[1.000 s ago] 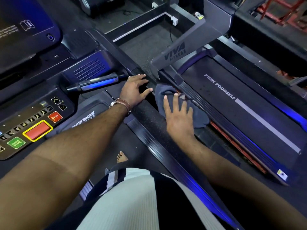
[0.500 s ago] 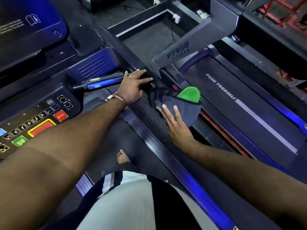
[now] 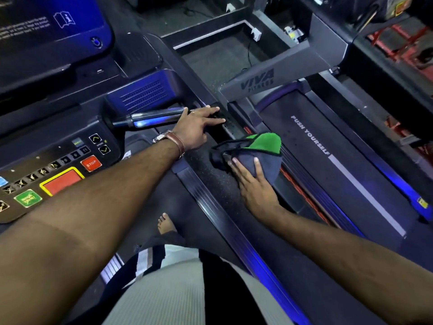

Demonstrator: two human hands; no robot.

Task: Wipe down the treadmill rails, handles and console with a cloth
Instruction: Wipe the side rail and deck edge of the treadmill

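Cloth (image 3: 262, 165), flat under the right hand (image 3: 255, 191) a second ago, now bunched green-side-up on the side rail (image 3: 206, 174) just right of the chrome handle (image 3: 152, 118), right fingers (image 3: 256, 167) straight and pressing it; likely refolding for the handle, whose right end the flat, spread left hand (image 3: 196, 127) covers; console (image 3: 35, 146) lies left of handle.

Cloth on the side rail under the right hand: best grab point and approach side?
Probably the raised green fold at the far end of the cloth. It stands up off the side rail, so fingers can pinch it from above, coming in over the belt. The right hand lies flat over the near edge, and the left hand blocks the console side.
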